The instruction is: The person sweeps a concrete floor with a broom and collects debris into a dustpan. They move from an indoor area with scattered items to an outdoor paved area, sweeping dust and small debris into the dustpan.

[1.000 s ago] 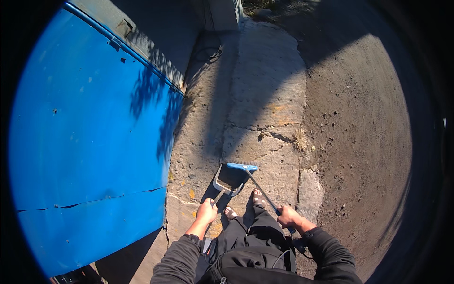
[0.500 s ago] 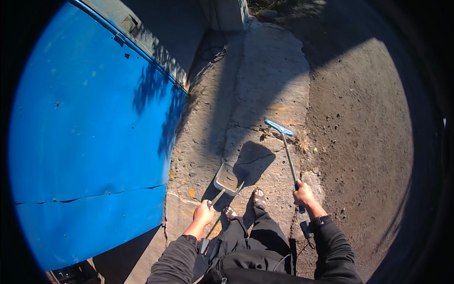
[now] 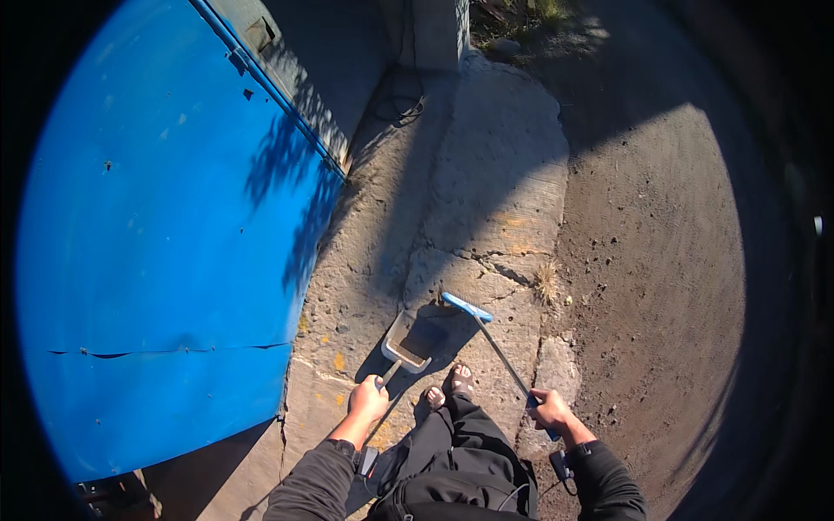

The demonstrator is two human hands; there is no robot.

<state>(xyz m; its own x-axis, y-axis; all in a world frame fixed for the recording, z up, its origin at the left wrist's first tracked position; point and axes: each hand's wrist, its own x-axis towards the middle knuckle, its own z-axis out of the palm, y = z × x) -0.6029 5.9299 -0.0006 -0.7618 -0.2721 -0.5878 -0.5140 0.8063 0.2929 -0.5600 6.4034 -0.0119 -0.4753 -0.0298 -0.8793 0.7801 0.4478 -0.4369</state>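
Note:
In my left hand is the handle of a pale scoop-like dustpan, fingers wrapped round it. The pan hangs low over the concrete, ahead of my feet. Its inside looks brown and dark, and I cannot make out whether anything lies in it. My right hand is closed round the dark grip of a small rake with a metal shaft. The rake's blue head, edged with fine tines or bristles, is just to the right of the pan's far end, apart from it. Whether the head touches the ground is unclear.
A large blue metal panel stands along the left. Cracked concrete runs ahead, with a dry grass tuft at its right edge and dirt ground beyond. A dark cable lies near a concrete pillar.
The rake has come nearer and to the left, its head now close to the pan. The dustpan has shifted slightly left and nearer, tilting differently. My feet have moved.

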